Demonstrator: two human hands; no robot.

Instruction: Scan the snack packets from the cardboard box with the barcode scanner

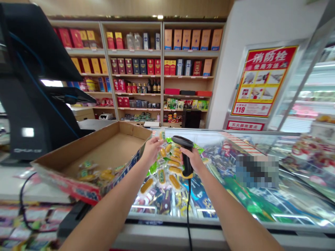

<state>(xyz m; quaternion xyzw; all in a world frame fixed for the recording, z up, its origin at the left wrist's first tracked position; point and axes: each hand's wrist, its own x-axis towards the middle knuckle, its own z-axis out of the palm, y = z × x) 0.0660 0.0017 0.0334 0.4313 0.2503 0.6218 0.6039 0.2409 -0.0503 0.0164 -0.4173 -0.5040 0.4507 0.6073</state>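
Between the fingers of my left hand (152, 150) is a small clear wrapped snack packet (162, 135) with a green and white label, held upright. My right hand (193, 157) is wrapped round the handle of a black barcode scanner (186, 164), its head turned toward the packet. A black cable (188, 209) runs from the scanner's base down past the counter edge. Below and between both hands, several similar yellow-brown packets (175, 182) lie spread on the glass top. The label's print on the held packet is too blurred to read.
A cardboard box (99, 146) with several packets inside stands at left, beside a black checkout terminal (39, 87). Under the glass of the freezer (222, 181) are frozen goods. Shelves (162, 52) with boxes and bottles line the back wall; a red poster (264, 82) hangs at right.
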